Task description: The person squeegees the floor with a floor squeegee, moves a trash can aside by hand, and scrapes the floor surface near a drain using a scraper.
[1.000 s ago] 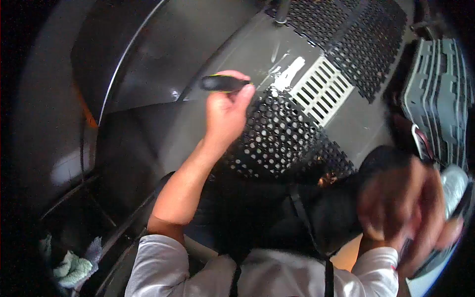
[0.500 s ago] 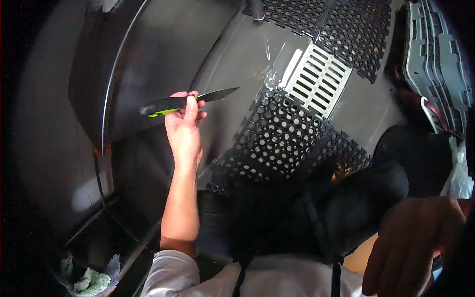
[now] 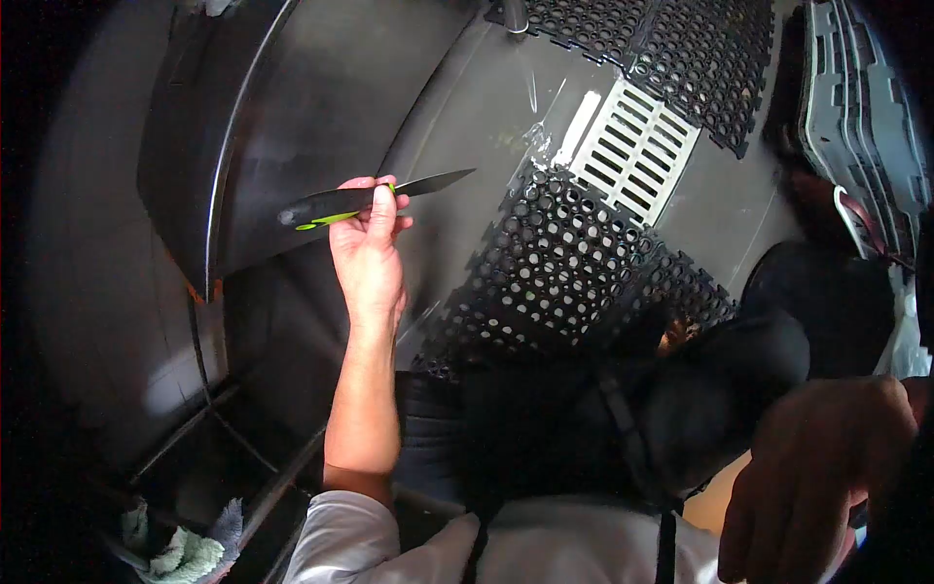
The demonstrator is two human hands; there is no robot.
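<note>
My left hand (image 3: pixel 368 238) is closed around a knife (image 3: pixel 438 182) with a dark blade and a black and bright green handle. The blade points right, and the thumb lies along the handle close to its base. The knife is in the air above the floor, beside a dark metal panel (image 3: pixel 185 165) with a bright edge. At the lower right, close to the camera, my right hand (image 3: pixel 817 467) is in shadow. Its fingers are bent downward and pressed together; what they hold, if anything, is hidden.
A pale slotted drain grate (image 3: pixel 637 146) is set in the grey floor, between black perforated rubber mats (image 3: pixel 545 263). Stacked grey plastic crates (image 3: pixel 861 127) stand at the upper right, above a clear plastic bag (image 3: pixel 907 331). Crumpled cloths (image 3: pixel 185 555) lie at the lower left.
The whole view has shifted slightly. My left hand keeps the same grip on the knife, and my right hand stays at the lower right.
</note>
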